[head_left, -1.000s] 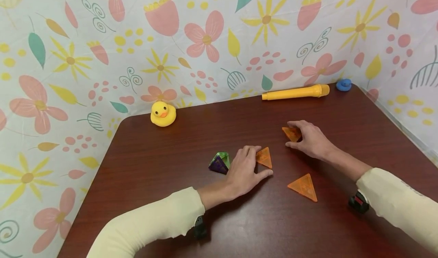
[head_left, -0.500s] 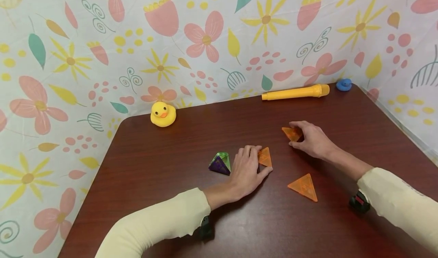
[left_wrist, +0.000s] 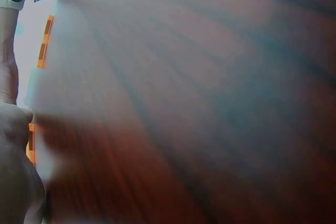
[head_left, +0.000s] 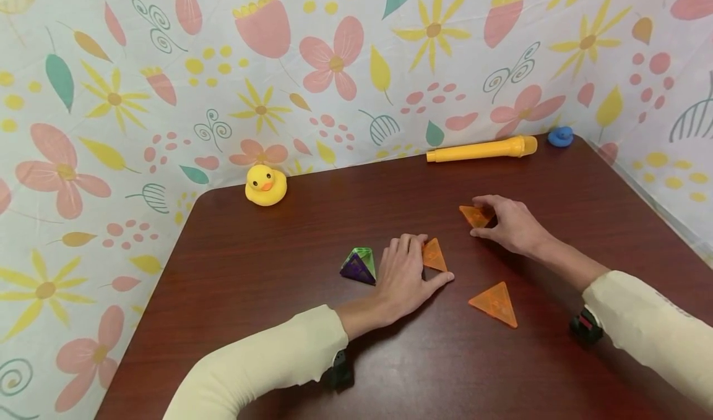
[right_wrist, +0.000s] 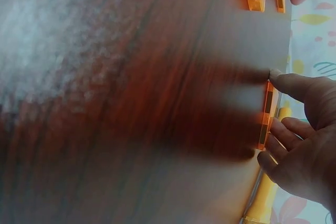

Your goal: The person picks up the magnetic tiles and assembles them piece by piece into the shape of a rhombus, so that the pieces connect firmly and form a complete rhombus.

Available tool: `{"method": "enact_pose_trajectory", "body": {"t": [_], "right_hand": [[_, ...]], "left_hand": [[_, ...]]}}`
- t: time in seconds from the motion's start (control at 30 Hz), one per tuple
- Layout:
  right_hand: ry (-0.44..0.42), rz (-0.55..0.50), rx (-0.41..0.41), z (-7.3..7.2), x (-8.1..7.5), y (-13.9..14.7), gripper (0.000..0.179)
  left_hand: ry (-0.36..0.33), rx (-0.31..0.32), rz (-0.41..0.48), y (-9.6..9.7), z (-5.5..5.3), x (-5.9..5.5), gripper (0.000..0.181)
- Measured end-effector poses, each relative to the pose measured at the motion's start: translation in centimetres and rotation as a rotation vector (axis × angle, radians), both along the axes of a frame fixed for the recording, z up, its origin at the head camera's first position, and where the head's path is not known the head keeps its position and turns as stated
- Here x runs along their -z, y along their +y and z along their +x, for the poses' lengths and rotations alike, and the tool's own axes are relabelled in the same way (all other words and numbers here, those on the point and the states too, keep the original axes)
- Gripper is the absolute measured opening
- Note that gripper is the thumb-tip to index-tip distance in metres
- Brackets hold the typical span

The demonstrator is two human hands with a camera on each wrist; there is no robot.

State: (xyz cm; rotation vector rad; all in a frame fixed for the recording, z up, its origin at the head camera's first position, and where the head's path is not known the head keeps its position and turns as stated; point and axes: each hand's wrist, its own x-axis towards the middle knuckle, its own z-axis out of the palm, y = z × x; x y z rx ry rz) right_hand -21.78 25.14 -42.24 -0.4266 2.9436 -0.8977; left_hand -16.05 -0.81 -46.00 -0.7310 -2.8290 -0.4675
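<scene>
My left hand lies palm down in the head view, its index finger and thumb at the edges of an orange triangular magnetic tile. Close to its little-finger side stands a small green and purple pyramid of tiles. Farther right, my right hand pinches a second orange tile between thumb and fingers. The right wrist view shows that tile edge-on, thumb at one end and fingers at the other. A third orange tile lies flat, touched by neither hand.
On the dark brown table, a yellow rubber duck sits at the back left. A yellow toy microphone and a blue duck are at the back right. Floral cloth hangs behind.
My left hand has moved slightly right, away from the pyramid, and its thumb has come to the tile's corner. That tile has shifted a little right. My right hand has barely moved.
</scene>
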Motion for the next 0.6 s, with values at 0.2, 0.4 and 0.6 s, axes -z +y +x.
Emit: {"method": "enact_pose_trajectory", "body": {"t": [0.2,0.4,0.6], "right_hand": [[-0.009,-0.005,0.002,-0.01,-0.02,0.16,0.068],[-0.017,-0.006,0.003,-0.10,0.03,0.25,0.068],[-0.011,-0.007,-0.006,-0.24,0.12,0.34,0.067]], "left_hand": [[0.008,-0.021,-0.025,0.48,-0.28,0.12,0.082],[0.015,-0.011,-0.045,0.68,-0.30,0.06,0.076],[-0.030,0.035,0.018,0.11,-0.15,0.00,0.072]]}}
